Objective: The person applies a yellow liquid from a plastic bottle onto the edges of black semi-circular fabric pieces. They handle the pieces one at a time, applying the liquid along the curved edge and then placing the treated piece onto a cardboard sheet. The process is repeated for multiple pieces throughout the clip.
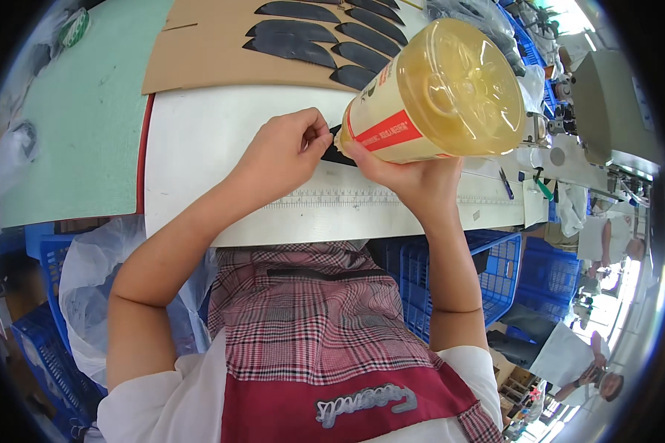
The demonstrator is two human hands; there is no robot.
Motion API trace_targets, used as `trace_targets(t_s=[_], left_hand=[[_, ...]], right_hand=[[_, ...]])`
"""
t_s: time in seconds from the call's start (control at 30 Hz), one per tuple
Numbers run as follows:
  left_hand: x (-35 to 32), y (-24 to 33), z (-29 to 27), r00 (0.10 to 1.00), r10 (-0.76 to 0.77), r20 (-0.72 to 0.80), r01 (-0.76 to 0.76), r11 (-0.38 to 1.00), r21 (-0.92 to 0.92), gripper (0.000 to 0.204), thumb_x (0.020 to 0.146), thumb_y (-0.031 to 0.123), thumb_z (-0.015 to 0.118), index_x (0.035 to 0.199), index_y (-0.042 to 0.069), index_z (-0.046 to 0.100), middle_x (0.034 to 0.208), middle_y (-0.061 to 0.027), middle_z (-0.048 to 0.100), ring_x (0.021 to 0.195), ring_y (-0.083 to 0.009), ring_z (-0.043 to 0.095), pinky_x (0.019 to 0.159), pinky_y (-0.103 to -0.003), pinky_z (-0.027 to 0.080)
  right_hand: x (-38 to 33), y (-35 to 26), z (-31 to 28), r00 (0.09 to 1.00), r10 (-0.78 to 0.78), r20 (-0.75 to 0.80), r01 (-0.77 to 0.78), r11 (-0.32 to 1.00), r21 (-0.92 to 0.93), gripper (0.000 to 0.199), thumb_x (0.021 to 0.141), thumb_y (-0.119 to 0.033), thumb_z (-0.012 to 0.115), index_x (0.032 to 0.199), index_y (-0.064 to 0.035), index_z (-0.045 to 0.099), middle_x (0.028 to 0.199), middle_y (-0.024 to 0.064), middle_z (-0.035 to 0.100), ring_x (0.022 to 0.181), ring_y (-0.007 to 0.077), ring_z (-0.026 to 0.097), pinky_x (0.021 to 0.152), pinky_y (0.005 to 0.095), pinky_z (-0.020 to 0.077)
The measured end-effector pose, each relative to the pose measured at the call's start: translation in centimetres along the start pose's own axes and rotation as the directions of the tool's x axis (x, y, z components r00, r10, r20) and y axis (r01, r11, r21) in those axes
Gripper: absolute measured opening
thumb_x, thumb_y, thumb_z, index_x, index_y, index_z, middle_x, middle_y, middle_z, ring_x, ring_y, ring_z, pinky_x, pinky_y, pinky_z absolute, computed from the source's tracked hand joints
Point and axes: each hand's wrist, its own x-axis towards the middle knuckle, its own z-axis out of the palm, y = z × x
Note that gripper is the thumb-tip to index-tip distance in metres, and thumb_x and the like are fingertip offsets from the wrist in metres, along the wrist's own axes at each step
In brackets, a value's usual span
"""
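My right hand (414,177) is wrapped round a large plastic bottle (465,88) of pale yellow liquid with a red and cream label. The bottle is tipped, its clear base towards me and its mouth end down near the table. Beneath that end shows part of a black curved piece (338,155), mostly hidden by the bottle and my hands. My left hand (288,148) pinches at the edge of this piece, thumb and forefinger together. Similar black curved pieces (292,40) lie in rows on a brown cardboard sheet (192,52) beyond my hands.
A ruler strip (347,198) runs along the near part of the white table (192,148). To the left is a green surface (66,140) with a red edge. A pen (506,184) and a sewing machine (621,111) are at right. Blue crates (462,284) stand below; people work beyond.
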Motion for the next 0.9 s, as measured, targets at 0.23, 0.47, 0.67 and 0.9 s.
trace_targets(t_s=[0.23, 0.47, 0.67, 0.9], left_hand=[[0.0, 0.3, 0.2, 0.999, -0.042, 0.009, 0.041, 0.997, 0.070, 0.010, 0.080, 0.007, 0.052, 0.079, -0.002, 0.051, 0.065, -0.0024, 0.051, 0.057, -0.0080, 0.043, 0.055, -0.022, 0.037], [-0.1, 0.2, -0.2, 0.999, -0.054, 0.005, 0.054, 0.998, 0.035, 0.011, 0.082, 0.009, 0.052, 0.076, 0.000, 0.050, 0.063, 0.0023, 0.046, 0.057, -0.0038, 0.039, 0.053, -0.019, 0.032], [0.0, 0.1, -0.4, 0.997, -0.078, 0.020, 0.077, 0.997, 0.016, 0.011, 0.082, 0.009, 0.052, 0.075, 0.001, 0.049, 0.064, 0.0036, 0.045, 0.059, -0.0028, 0.038, 0.054, -0.018, 0.031], [0.1, 0.1, -0.1, 0.999, -0.041, -0.017, 0.041, 0.999, -0.029, 0.011, 0.079, 0.008, 0.053, 0.075, -0.001, 0.051, 0.060, -0.0008, 0.049, 0.054, -0.0066, 0.042, 0.051, -0.021, 0.035]], right_hand=[[-1.3, 0.5, -2.0, 0.996, -0.002, 0.091, 0.015, 0.990, -0.140, 0.040, 0.055, -0.030, 0.078, 0.086, -0.0085, 0.064, 0.086, 0.0034, 0.064, 0.080, 0.0177, 0.061, 0.072, 0.0310, 0.0475], [-5.6, 4.5, -9.1, 0.988, 0.122, -0.093, -0.148, 0.910, -0.388, 0.040, 0.061, -0.024, 0.076, 0.091, -0.0022, 0.061, 0.083, 0.0086, 0.063, 0.079, 0.0171, 0.060, 0.073, 0.0304, 0.0474], [-5.7, 5.2, -11.7, 0.875, 0.340, -0.346, -0.351, 0.936, 0.033, 0.036, 0.067, -0.018, 0.072, 0.092, 0.0042, 0.058, 0.083, 0.0098, 0.062, 0.072, 0.0146, 0.060, 0.067, 0.0270, 0.0485], [0.8, 1.3, -2.3, 0.982, 0.185, -0.050, -0.176, 0.974, 0.141, 0.049, 0.058, -0.024, 0.078, 0.091, 0.0028, 0.055, 0.074, 0.0058, 0.063, 0.066, 0.0116, 0.061, 0.058, 0.0248, 0.0493]])
